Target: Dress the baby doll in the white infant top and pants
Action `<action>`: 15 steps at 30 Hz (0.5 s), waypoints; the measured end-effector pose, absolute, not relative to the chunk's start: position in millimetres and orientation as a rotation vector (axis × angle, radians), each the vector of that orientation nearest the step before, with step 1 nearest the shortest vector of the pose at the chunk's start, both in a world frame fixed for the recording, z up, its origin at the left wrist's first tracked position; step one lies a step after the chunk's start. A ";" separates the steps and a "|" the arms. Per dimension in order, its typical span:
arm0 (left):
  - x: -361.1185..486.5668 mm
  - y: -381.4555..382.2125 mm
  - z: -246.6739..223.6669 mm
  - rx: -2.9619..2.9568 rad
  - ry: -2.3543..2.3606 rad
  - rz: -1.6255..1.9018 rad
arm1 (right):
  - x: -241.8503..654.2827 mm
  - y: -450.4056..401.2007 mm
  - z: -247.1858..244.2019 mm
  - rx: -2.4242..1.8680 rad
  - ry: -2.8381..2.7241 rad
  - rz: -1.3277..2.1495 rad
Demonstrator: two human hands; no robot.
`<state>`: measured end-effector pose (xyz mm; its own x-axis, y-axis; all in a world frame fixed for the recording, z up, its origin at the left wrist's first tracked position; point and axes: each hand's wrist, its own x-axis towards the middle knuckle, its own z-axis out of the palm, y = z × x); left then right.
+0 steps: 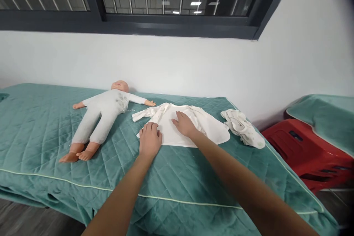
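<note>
A white baby shirt (173,132) lies spread out on the green quilted cover, its one visible sleeve reaching left. My left hand (151,138) rests on the shirt's lower left corner, fingers laid out over the cloth. Flat on the middle of the shirt is my right hand (184,123), with thumb and fingers apart. Neither hand holds anything. To the left, a baby doll (102,112) in a white cloth suit lies on its back, arms spread, one hand close to the shirt's sleeve. Bunched white patterned baby clothing (243,127) sits just right of the shirt.
The green quilted cover (177,177) drapes over the front edge of the bed. A white wall (179,64) with a dark-framed, barred window (177,25) rises behind. Beyond the right edge stands a red plastic chair (312,151), partly under another green cloth (326,118).
</note>
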<state>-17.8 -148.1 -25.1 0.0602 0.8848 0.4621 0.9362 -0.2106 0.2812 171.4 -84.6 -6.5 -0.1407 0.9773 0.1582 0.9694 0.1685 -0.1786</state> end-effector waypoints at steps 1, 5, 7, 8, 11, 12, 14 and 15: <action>-18.2 -147.3 -25.4 -2.209 -1.941 -0.850 | 170.2 -71.4 -10.1 -1.939 -2.183 0.064; -18.8 -145.3 -24.4 -2.204 -2.003 -0.856 | 180.5 -33.3 -20.2 -2.135 -2.060 0.083; -18.7 -144.9 -23.6 -2.202 -2.014 -0.855 | 188.1 -24.6 -21.4 -2.167 -2.047 0.078; -18.5 -144.8 -23.3 -2.199 -2.020 -0.850 | 190.9 -22.9 -21.4 -2.172 -2.051 0.072; -18.2 -144.6 -22.9 -2.167 -2.055 -0.830 | 194.0 -26.6 -20.8 -2.166 -2.077 0.039; -18.1 -144.7 -22.9 -2.147 -2.073 -0.825 | 193.7 -30.1 -21.0 -2.161 -2.087 0.029; -17.7 -145.1 -22.7 -2.105 -2.108 -0.832 | 192.9 -39.2 -22.4 -2.147 -2.107 0.004; -17.3 -145.5 -22.3 -2.084 -2.129 -0.846 | 192.8 -44.4 -23.4 -2.136 -2.118 -0.014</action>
